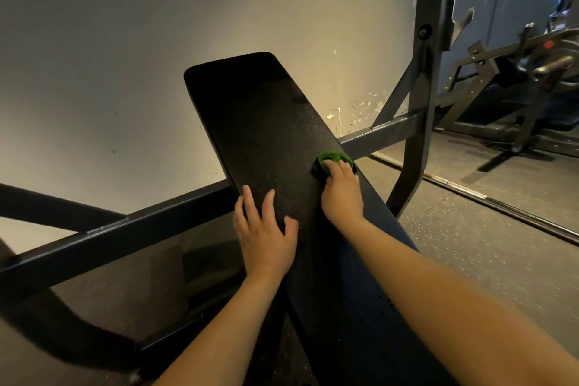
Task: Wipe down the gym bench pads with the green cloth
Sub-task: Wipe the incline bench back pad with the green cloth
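Note:
A long black bench pad (pixel 263 122) runs from the bottom centre up toward the wall. A bunched green cloth (pixel 332 160) lies on the pad's right edge, about halfway along. My right hand (pixel 342 194) presses down on the cloth, its fingers over the near part of it. My left hand (pixel 266 232) rests flat on the pad's left edge with fingers spread and holds nothing.
Dark steel frame bars (pixel 131 229) cross under the pad, and an upright post (pixel 419 110) rises on the right. A beige wall (pixel 125 56) stands just behind. A barbell (pixel 488 197) lies on the rubber floor at the right, beside a mirror showing another machine (pixel 517 78).

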Tool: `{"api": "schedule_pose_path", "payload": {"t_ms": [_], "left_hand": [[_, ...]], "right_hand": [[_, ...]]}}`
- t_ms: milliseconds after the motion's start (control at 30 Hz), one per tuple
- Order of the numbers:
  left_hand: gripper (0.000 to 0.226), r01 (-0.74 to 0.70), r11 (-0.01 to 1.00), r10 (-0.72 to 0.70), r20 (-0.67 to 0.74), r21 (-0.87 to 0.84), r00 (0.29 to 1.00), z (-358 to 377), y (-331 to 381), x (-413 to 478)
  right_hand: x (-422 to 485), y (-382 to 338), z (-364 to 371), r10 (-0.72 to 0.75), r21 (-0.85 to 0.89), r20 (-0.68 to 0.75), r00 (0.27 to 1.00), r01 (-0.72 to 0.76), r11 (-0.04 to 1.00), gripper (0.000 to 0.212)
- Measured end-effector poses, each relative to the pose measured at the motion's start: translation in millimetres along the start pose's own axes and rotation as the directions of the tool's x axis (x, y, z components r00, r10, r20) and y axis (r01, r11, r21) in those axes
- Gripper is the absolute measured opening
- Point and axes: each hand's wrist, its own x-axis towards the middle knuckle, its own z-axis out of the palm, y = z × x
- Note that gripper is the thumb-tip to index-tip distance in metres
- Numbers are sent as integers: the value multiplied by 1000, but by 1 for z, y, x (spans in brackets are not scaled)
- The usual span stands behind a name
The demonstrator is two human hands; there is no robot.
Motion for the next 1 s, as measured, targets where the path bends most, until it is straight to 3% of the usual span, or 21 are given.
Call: {"api": "schedule_pose_path", "payload": {"t_ms": [67, 200, 333, 400, 500, 633, 800, 867, 1000], "left_hand": [[62, 11, 999, -11, 1, -35, 1000, 0, 2, 1], [76, 6, 989, -11, -31, -151, 999, 0, 1, 1], [83, 27, 970, -37, -35, -241, 999, 3, -4, 0], [84, 58, 966, -64, -12, -253, 998, 3, -3, 2], [83, 97, 969, -99, 5, -228, 995, 1, -2, 3], [79, 96, 974, -96, 12, -207, 995, 1, -2, 2], [78, 103, 971, -103, 9, -215, 995, 2, -2, 2], [80, 109, 971, -106, 26, -211, 994, 2, -3, 2], [82, 121, 964, -92, 134, -235, 987, -4, -5, 4]], "right_hand": [[2, -14, 7, -4, 38, -9, 1000, 5, 999, 50], [-5, -39, 21, -238, 90, 123, 963, 228, 969, 46], [-9, -45, 28, -463, 107, 290, 838, 453, 885, 47], [-1, -39, 23, -503, 106, 325, 801, 498, 861, 47], [8, -26, 17, -437, 61, 238, 867, 436, 898, 45], [14, -4, 9, -229, 2, 113, 967, 230, 973, 48], [2, 10, 6, -30, -29, 29, 999, 31, 999, 51], [-9, 4, 6, -38, -2, 44, 998, 38, 999, 51], [-32, -11, 5, -235, 67, 109, 966, 229, 971, 49]]}}
